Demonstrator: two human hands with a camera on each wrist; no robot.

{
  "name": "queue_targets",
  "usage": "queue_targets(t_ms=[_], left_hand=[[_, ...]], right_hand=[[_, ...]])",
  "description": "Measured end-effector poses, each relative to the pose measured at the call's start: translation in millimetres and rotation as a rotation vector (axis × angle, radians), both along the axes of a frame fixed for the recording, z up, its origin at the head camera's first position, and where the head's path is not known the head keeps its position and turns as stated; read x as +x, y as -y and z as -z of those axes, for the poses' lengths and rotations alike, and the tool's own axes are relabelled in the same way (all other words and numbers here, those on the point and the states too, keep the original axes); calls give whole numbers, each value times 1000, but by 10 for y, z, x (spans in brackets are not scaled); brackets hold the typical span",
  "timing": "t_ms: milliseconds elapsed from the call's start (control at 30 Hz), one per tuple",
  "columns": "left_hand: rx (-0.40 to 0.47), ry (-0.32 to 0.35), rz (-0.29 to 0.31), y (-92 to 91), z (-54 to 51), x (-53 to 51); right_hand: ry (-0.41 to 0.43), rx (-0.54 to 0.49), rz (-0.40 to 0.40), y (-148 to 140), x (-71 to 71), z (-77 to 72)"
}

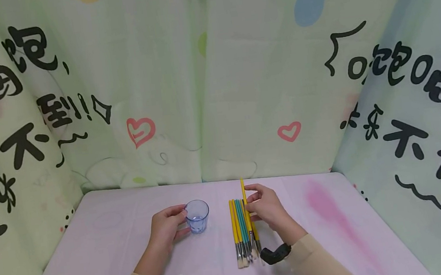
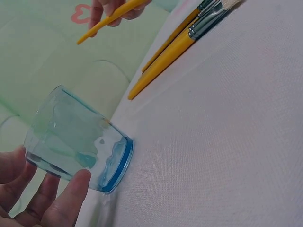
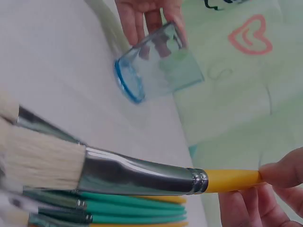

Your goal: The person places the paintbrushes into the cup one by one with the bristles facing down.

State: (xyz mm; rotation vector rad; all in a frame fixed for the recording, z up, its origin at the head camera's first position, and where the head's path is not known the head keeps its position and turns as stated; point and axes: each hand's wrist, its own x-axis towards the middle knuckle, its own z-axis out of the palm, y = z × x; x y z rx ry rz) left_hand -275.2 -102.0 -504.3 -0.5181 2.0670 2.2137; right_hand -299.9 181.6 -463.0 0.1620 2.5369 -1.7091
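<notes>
My left hand (image 1: 167, 225) holds a clear bluish glass cup (image 1: 197, 217) by its left side. The cup is upright, and nothing shows inside it. In the left wrist view, the thumb and fingers lie against the wall of the glass (image 2: 75, 137). My right hand (image 1: 269, 206) pinches a yellow-handled paintbrush (image 1: 243, 191) by the handle, bristles toward me. The right wrist view shows its pale flat bristles (image 3: 45, 158) and metal ferrule up close, above other brushes. Beneath it, a row of yellow and teal paintbrushes (image 1: 239, 228) lies side by side, bristle ends toward me.
The table (image 1: 204, 269) wears a pale pinkish cloth with a brighter pink streak (image 1: 333, 215) at the right. Printed curtains (image 1: 238, 84) enclose its back and both sides. A gap of tablecloth separates the cup from the brushes.
</notes>
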Motion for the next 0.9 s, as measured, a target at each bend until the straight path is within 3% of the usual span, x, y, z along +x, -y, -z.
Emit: queue_targets(t_ms=[467, 900], left_hand=[[8, -12, 4, 4, 17, -1], [16, -11, 4, 12, 27, -21]], right_hand=[[-156, -99, -40, 364, 78, -159], [-290, -231, -64, 666, 0, -331]])
